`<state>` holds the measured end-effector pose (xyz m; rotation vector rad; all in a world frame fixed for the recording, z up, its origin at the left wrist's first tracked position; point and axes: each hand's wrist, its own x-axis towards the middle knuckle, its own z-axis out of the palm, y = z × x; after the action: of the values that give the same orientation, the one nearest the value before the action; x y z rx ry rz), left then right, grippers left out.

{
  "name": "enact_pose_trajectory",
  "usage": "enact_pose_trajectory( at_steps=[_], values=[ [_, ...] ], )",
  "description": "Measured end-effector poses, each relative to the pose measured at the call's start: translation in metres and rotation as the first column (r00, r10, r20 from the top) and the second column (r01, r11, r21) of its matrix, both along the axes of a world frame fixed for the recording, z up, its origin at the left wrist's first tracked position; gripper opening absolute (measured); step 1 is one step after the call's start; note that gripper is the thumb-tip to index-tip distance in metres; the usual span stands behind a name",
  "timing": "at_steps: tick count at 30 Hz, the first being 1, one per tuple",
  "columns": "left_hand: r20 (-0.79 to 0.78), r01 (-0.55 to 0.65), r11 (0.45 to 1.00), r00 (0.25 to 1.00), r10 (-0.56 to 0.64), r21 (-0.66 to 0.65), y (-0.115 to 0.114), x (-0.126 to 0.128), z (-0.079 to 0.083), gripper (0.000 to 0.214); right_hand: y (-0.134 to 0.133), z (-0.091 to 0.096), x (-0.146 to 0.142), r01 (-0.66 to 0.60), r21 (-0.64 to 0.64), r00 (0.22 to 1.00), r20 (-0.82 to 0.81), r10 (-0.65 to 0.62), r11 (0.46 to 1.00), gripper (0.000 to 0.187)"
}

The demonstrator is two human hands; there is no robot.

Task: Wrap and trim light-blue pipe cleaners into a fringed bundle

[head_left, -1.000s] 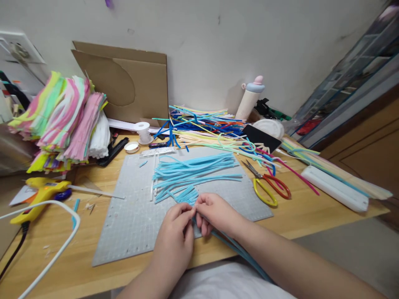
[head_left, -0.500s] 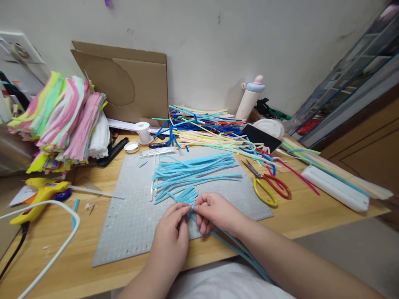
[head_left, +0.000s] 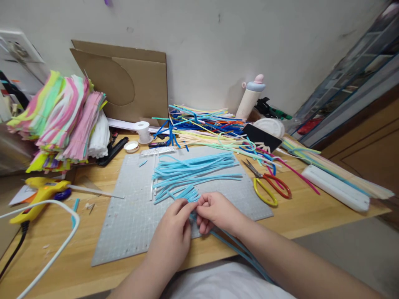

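Observation:
My left hand (head_left: 174,222) and my right hand (head_left: 215,212) meet fingertip to fingertip over the front of the cutting mat. Both are closed, pinching light-blue pipe cleaners. A woven-looking blue piece (head_left: 188,193) shows just beyond the fingertips, partly hidden by them. Long loose pipe cleaner ends (head_left: 240,249) trail from under my right hand past the forearm toward the lap. Just behind lies a bundle of blue pipe cleaners (head_left: 196,164) on the grey cutting mat (head_left: 127,224). What sits exactly between the fingertips is hidden.
Scissors (head_left: 264,182) with red and yellow handles lie right of the mat. On the left are a yellow glue gun (head_left: 42,193) and a white cable (head_left: 70,236). Coloured pipe cleaners (head_left: 205,128), a bottle (head_left: 250,97) and cardboard (head_left: 146,87) stand or lie at the back.
My left hand has shifted slightly up and right, its thumb and fingers now closer to my right fingertips and covering more of the blue piece. My right hand stays nearly in place.

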<state>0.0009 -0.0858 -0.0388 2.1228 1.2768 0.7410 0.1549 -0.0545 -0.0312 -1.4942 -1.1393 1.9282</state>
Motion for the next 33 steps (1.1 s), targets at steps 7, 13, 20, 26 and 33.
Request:
enact_pose_trajectory(
  at_steps=[7, 13, 20, 26, 33],
  values=[
    [-0.008, -0.018, 1.000, 1.000, 0.018, 0.011, 0.000, 0.003, 0.000, 0.049, 0.000, -0.002, 0.000, -0.007, 0.006, 1.000, 0.018, 0.007, 1.000, 0.008],
    [-0.008, -0.032, 0.999, 0.999, 0.032, 0.027, 0.000, 0.004, 0.000, 0.039, 0.000, -0.002, 0.001, -0.070, 0.052, 0.996, 0.062, 0.067, 0.996, 0.007],
    [-0.042, -0.014, 0.999, 0.999, 0.012, -0.042, 0.009, 0.005, 0.010, 0.023, 0.002, -0.004, 0.008, -0.168, 0.150, 0.978, 0.146, 0.146, 0.974, 0.005],
    [-0.197, 0.065, 0.996, 0.977, -0.076, -0.058, 0.026, -0.001, 0.016, 0.019, 0.004, -0.001, 0.007, -0.156, 0.174, 0.972, 0.204, 0.119, 0.972, 0.007],
    [-0.138, 0.078, 0.996, 0.987, -0.083, -0.041, 0.029, -0.005, 0.010, 0.018, 0.003, -0.006, 0.006, -0.152, 0.206, 0.971, 0.216, 0.107, 0.967, 0.009]
  ],
)
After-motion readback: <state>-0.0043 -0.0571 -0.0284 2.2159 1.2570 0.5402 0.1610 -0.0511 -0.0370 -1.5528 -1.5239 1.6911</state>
